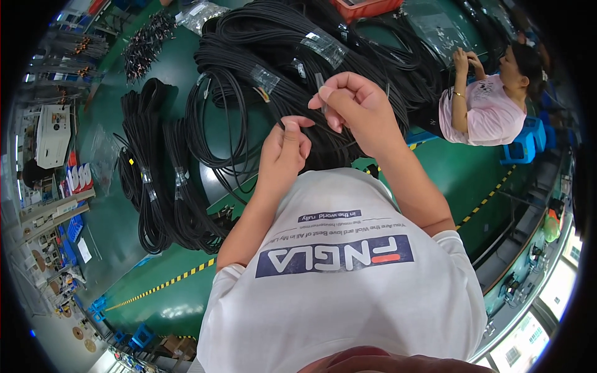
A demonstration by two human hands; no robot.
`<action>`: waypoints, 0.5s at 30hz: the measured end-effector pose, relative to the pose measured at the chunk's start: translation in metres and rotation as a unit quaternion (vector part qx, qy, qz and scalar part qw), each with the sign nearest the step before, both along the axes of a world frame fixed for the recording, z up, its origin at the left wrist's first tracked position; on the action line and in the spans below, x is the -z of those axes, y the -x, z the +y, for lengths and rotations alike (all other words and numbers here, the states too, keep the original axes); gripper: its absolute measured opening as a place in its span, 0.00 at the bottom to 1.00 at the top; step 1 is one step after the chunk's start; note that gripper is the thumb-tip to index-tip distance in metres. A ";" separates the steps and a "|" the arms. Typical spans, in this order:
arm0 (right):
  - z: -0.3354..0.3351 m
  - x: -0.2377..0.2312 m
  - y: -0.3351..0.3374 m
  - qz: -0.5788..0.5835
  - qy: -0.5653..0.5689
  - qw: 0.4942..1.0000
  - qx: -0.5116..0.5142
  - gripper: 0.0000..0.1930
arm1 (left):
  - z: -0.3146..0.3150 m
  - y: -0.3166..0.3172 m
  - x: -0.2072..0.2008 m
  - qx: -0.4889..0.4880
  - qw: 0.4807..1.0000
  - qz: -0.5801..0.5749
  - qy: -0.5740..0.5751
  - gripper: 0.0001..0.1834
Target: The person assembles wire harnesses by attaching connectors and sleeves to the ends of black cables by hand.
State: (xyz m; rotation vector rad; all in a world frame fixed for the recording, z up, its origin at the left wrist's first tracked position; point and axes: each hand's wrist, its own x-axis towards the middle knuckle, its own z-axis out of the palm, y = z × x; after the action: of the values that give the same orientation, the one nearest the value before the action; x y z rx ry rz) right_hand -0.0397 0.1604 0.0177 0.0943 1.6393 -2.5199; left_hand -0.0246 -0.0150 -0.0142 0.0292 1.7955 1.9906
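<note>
My left hand (281, 154) is closed, thumb against forefinger, on a thin black cable (271, 107). The cable's stripped end, with coloured wires (262, 94), sticks up beyond the fingers. Higher and to the right, my right hand (362, 113) pinches a small clear-grey strip (320, 82) between thumb and forefinger. Whether it is tape or tubing I cannot make out. Both hands hover over a big pile of coiled black cable (249, 53), bundled with clear wrap (325, 48).
Two more black cable bundles (146, 205) lie on the green table (118, 255) at left. Farther back are short cables (149, 46) and a red bin (367, 7). A person in pink (482, 112) works at right by a blue stool (527, 140).
</note>
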 end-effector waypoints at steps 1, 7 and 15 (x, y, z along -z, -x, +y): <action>0.001 -0.002 0.000 0.001 -0.002 1.000 0.003 0.06 | 0.002 -0.001 0.000 0.003 1.000 0.001 -0.002 0.22; 0.005 -0.014 0.002 0.078 0.003 0.996 0.038 0.14 | 0.007 -0.006 0.000 0.059 0.985 0.094 0.132 0.19; 0.011 0.004 0.010 0.063 0.035 0.997 0.008 0.13 | 0.012 -0.009 -0.010 0.093 0.964 0.142 0.205 0.19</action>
State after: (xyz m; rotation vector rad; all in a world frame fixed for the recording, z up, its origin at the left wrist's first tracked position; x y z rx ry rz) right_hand -0.0495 0.1715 0.0137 -0.0601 1.5975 -2.6430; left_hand -0.0152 -0.0025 -0.0041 0.3546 2.2625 1.5115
